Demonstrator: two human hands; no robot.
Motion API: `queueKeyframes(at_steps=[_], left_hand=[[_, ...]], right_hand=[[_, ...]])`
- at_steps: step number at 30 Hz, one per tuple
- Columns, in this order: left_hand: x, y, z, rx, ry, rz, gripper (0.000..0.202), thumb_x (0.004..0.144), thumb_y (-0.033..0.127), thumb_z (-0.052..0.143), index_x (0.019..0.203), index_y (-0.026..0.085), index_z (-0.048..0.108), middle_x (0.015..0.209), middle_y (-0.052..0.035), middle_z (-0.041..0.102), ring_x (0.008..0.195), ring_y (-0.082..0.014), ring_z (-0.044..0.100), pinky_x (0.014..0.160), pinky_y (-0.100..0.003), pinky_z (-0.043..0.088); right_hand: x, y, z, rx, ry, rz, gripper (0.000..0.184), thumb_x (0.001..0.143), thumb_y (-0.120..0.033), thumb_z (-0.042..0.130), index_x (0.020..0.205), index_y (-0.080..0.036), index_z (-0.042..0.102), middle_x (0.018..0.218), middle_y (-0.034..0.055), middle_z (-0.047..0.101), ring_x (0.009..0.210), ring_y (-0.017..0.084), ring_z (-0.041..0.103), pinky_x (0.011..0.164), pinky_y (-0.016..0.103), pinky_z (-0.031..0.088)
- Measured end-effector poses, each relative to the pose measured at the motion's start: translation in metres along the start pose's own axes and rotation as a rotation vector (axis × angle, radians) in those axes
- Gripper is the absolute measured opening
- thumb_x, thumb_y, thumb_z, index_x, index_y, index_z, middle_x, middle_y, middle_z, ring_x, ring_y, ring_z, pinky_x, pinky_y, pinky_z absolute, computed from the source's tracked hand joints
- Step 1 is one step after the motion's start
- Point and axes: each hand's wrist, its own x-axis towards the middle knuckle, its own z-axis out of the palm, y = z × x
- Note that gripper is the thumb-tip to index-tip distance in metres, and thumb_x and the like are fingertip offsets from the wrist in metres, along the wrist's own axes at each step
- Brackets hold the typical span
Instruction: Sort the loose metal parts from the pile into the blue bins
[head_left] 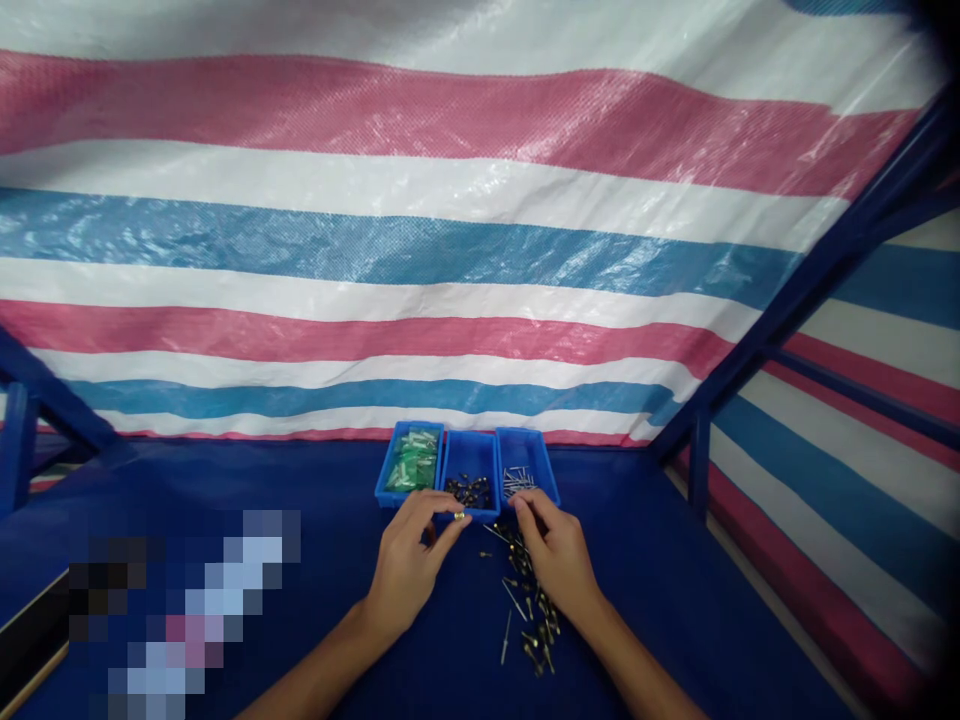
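Three blue plastic bins stand side by side at the back of the table. The left bin (388, 478) holds green pieces, the middle bin (469, 438) holds a heap of dark small parts, and the right bin (545, 473) holds thin metal pins. My left hand (409, 565) rests at the front of the left and middle bins, with a small brass part (458, 516) pinched at its fingertips. My right hand (556, 555) is by the front of the right bin, fingertips together; anything between them is hidden. Below it lies a loose scatter of metal pins (531, 610).
The work surface is a dark blue cloth-covered table (660, 570). A striped pink, white and blue tarp (375, 240) forms the back and right walls, on a blue metal frame (810, 280). A dark board with a wooden edge (30, 640) lies at the left, beside a pixelated patch.
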Motion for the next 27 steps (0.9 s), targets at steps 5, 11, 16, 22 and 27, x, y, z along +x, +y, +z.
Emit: queueKeyframes(at_steps=[5,11,16,22,27], left_hand=[[-0.0016,-0.0055,0.001,0.02,0.014,-0.032,0.009,0.101,0.033,0.076,0.102,0.025,0.075,0.094,-0.0005,0.077,0.067,-0.0147,0.065,0.066,-0.026,0.055],[-0.001,-0.0045,0.001,0.016,0.012,-0.053,0.009,0.102,0.033,0.073,0.101,0.024,0.074,0.097,-0.0014,0.077,0.066,-0.0139,0.065,0.064,-0.025,0.054],[0.0016,0.0006,0.0002,-0.01,-0.002,-0.027,0.007,0.103,0.029,0.071,0.099,0.023,0.073,0.095,-0.0017,0.075,0.072,-0.015,0.067,0.064,-0.025,0.053],[0.0012,-0.002,0.0006,-0.025,-0.01,-0.017,0.009,0.103,0.029,0.071,0.097,0.022,0.072,0.088,-0.0008,0.071,0.068,-0.0141,0.063,0.065,-0.026,0.051],[-0.0002,-0.0052,0.0009,-0.034,-0.012,-0.011,0.012,0.104,0.028,0.07,0.094,0.021,0.068,0.089,-0.0016,0.071,0.069,-0.0141,0.062,0.065,-0.026,0.05]], right_hand=[[0.0,-0.0014,-0.0009,-0.007,0.005,-0.008,0.035,0.111,-0.043,0.046,0.106,-0.023,0.074,0.088,0.0025,0.079,0.07,0.018,0.071,0.069,0.025,0.052],[-0.0005,0.0007,0.0001,0.001,0.006,-0.002,0.032,0.111,-0.043,0.048,0.106,-0.024,0.073,0.091,0.0019,0.079,0.077,0.018,0.074,0.073,0.024,0.052],[0.0005,0.0008,0.0005,0.003,0.005,0.001,0.034,0.112,-0.045,0.047,0.106,-0.023,0.073,0.091,0.0021,0.079,0.075,0.018,0.074,0.072,0.025,0.052],[0.0001,-0.0025,-0.0011,-0.007,0.009,-0.005,0.035,0.112,-0.046,0.047,0.106,-0.023,0.074,0.088,0.0019,0.078,0.073,0.018,0.073,0.07,0.024,0.052],[0.0,-0.0013,-0.0005,-0.007,0.007,-0.009,0.036,0.112,-0.046,0.046,0.106,-0.023,0.073,0.089,0.0028,0.078,0.073,0.018,0.072,0.071,0.025,0.054]])
